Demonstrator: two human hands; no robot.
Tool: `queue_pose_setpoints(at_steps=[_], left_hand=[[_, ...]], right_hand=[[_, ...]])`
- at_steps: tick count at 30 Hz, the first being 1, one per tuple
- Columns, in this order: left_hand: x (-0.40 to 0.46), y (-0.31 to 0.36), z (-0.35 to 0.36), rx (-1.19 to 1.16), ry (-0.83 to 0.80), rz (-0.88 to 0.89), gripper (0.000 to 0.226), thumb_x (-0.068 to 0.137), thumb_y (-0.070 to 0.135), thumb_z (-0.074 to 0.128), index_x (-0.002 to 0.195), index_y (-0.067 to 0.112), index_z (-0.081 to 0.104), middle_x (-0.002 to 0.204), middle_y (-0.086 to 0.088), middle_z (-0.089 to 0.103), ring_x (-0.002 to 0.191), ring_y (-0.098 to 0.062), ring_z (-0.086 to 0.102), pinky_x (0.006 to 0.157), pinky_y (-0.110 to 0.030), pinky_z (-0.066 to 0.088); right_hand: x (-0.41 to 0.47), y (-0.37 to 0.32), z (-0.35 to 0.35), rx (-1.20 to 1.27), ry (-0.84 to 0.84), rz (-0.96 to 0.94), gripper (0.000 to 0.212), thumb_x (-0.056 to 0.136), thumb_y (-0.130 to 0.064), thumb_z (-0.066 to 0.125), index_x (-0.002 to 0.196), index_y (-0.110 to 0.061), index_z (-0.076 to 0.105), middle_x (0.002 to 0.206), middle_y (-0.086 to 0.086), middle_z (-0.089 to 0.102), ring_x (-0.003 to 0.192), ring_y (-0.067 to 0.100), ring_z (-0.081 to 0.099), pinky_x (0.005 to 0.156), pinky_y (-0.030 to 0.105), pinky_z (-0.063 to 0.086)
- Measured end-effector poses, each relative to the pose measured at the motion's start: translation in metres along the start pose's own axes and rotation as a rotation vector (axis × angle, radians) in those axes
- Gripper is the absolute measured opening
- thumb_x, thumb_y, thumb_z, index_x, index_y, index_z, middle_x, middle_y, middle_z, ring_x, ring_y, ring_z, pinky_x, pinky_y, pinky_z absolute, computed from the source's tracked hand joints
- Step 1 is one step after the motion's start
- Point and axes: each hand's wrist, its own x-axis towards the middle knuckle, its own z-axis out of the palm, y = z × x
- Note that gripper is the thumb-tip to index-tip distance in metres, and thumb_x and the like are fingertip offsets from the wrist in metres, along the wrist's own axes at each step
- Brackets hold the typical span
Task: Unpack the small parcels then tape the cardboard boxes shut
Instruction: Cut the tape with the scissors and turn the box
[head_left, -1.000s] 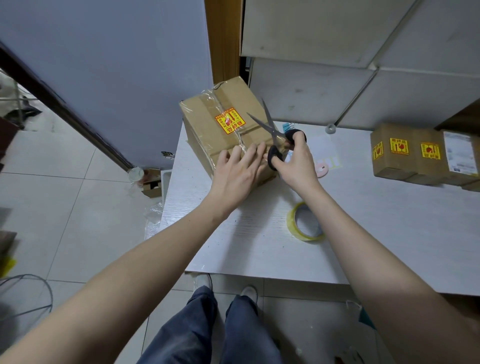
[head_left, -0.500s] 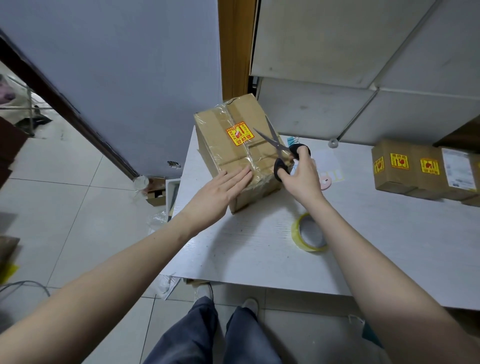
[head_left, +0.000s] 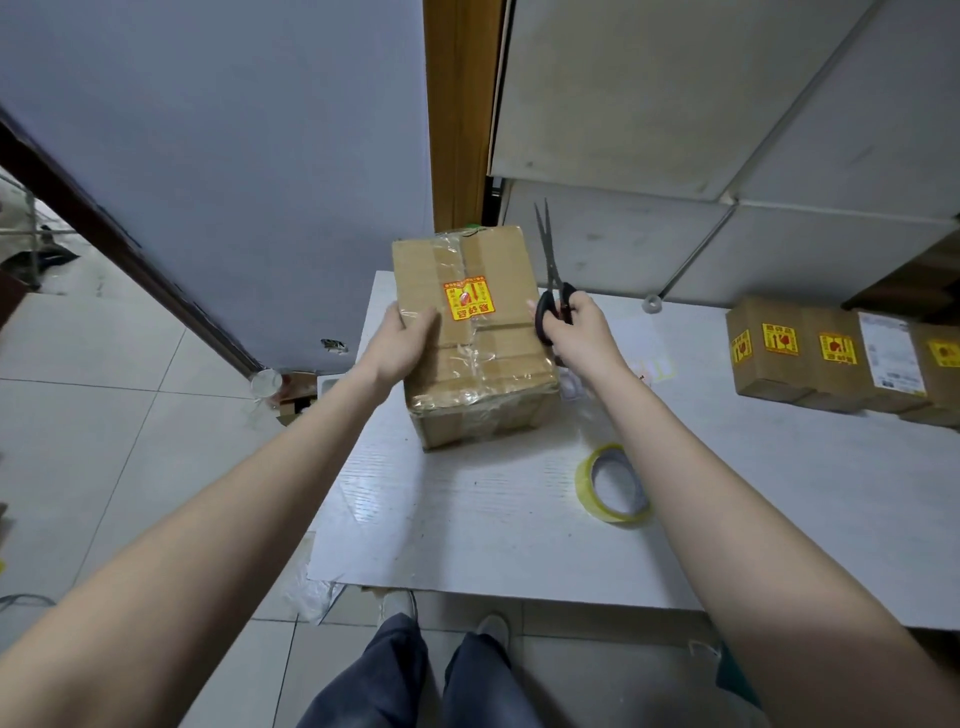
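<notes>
Cardboard box, wrapped in clear tape and marked with a yellow-and-red sticker, sits at the far left corner of the white table. Left hand grasps the box's left edge, thumb laid on its top. Right hand, at the box's right side, grips black-handled scissors with blades nearly closed, pointing up and away. Just right of the box, nearer the person, lies a tape roll; further right stands a row of small parcels

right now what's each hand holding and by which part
Right hand grips black-handled scissors by the finger loops; left hand holds the taped brown cardboard box by its left side.
</notes>
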Motion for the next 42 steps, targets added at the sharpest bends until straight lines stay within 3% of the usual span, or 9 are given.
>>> queue_pose_setpoints(at_steps=[6, 12, 20, 22, 25, 28, 33, 38, 42], left_hand=[[-0.019, -0.012, -0.003, -0.056, -0.04, 0.201, 0.052, 0.096, 0.023, 0.056, 0.142, 0.019, 0.031, 0.125, 0.001, 0.057, 0.104, -0.013, 0.058, 0.081, -0.023, 0.048], [-0.037, 0.002, -0.007, -0.084, 0.004, 0.472, 0.061, 0.086, -0.007, 0.057, 0.132, 0.026, 0.034, 0.134, 0.013, 0.044, 0.126, -0.008, 0.046, 0.099, -0.022, 0.047], [-0.046, 0.006, 0.001, 0.122, 0.083, 0.573, 0.049, 0.092, 0.032, 0.058, 0.133, 0.046, 0.035, 0.129, 0.011, 0.035, 0.115, 0.005, 0.046, 0.092, -0.019, 0.041], [-0.045, 0.004, 0.006, 0.232, 0.16, 0.601, 0.037, 0.09, 0.041, 0.059, 0.126, 0.037, 0.054, 0.127, 0.009, 0.035, 0.112, 0.007, 0.046, 0.096, -0.023, 0.041], [-0.043, 0.006, 0.011, 0.54, 0.378, 0.743, 0.02, 0.088, 0.039, 0.066, 0.103, 0.026, 0.071, 0.128, -0.003, 0.048, 0.119, -0.018, 0.046, 0.101, -0.034, 0.032], [-0.04, 0.012, 0.016, 0.67, 0.259, 0.944, 0.017, 0.087, 0.035, 0.067, 0.095, 0.023, 0.076, 0.115, 0.0, 0.062, 0.109, -0.019, 0.055, 0.103, -0.042, 0.032], [-0.033, 0.015, 0.025, 0.639, 0.174, 1.041, 0.015, 0.086, 0.03, 0.07, 0.092, 0.018, 0.077, 0.1, 0.002, 0.068, 0.095, -0.021, 0.06, 0.084, -0.039, 0.041], [-0.028, 0.013, 0.029, 0.698, 0.137, 1.155, 0.011, 0.085, 0.016, 0.071, 0.093, 0.011, 0.076, 0.081, -0.006, 0.061, 0.074, -0.028, 0.056, 0.065, -0.041, 0.044], [-0.028, 0.006, 0.037, 0.727, 0.08, 1.27, 0.034, 0.083, -0.005, 0.068, 0.113, 0.011, 0.071, 0.084, -0.008, 0.062, 0.071, -0.028, 0.054, 0.059, -0.036, 0.043]], right_hand=[[-0.011, 0.002, -0.01, 0.415, 0.103, 0.056, 0.02, 0.091, -0.023, 0.062, 0.095, -0.01, 0.047, 0.085, 0.007, 0.053, 0.074, 0.015, 0.051, 0.06, 0.025, 0.041], [-0.03, -0.013, -0.031, 0.461, 0.174, 0.03, 0.02, 0.093, -0.036, 0.057, 0.098, -0.02, 0.046, 0.105, -0.004, 0.055, 0.086, 0.007, 0.061, 0.067, 0.026, 0.054], [-0.042, -0.014, -0.035, 0.229, 0.162, -0.015, 0.035, 0.078, -0.054, 0.065, 0.084, -0.028, 0.043, 0.094, -0.012, 0.055, 0.092, 0.013, 0.058, 0.098, 0.056, 0.041], [-0.042, -0.006, -0.033, 0.104, 0.175, -0.029, 0.034, 0.078, -0.049, 0.066, 0.078, -0.028, 0.04, 0.08, -0.017, 0.049, 0.084, 0.011, 0.053, 0.099, 0.048, 0.037], [-0.042, 0.006, -0.026, 0.027, 0.172, -0.06, 0.03, 0.086, -0.027, 0.066, 0.076, -0.029, 0.037, 0.075, -0.016, 0.047, 0.07, -0.003, 0.051, 0.065, 0.007, 0.039], [-0.043, 0.011, -0.021, 0.038, 0.162, -0.08, 0.033, 0.085, -0.026, 0.069, 0.077, -0.027, 0.037, 0.077, -0.015, 0.049, 0.068, -0.02, 0.051, 0.057, -0.006, 0.03], [-0.04, 0.015, -0.019, 0.048, 0.099, -0.063, 0.034, 0.081, -0.027, 0.073, 0.083, -0.031, 0.039, 0.089, -0.009, 0.052, 0.083, 0.001, 0.057, 0.059, 0.002, 0.037], [-0.039, 0.016, -0.018, -0.009, 0.126, -0.085, 0.028, 0.084, -0.017, 0.065, 0.099, -0.021, 0.042, 0.085, -0.01, 0.052, 0.059, -0.016, 0.052, 0.061, -0.01, 0.026], [-0.039, 0.015, -0.016, 0.039, 0.073, -0.082, 0.026, 0.086, -0.016, 0.063, 0.094, -0.023, 0.039, 0.088, -0.002, 0.052, 0.062, 0.001, 0.051, 0.062, 0.017, 0.042]])
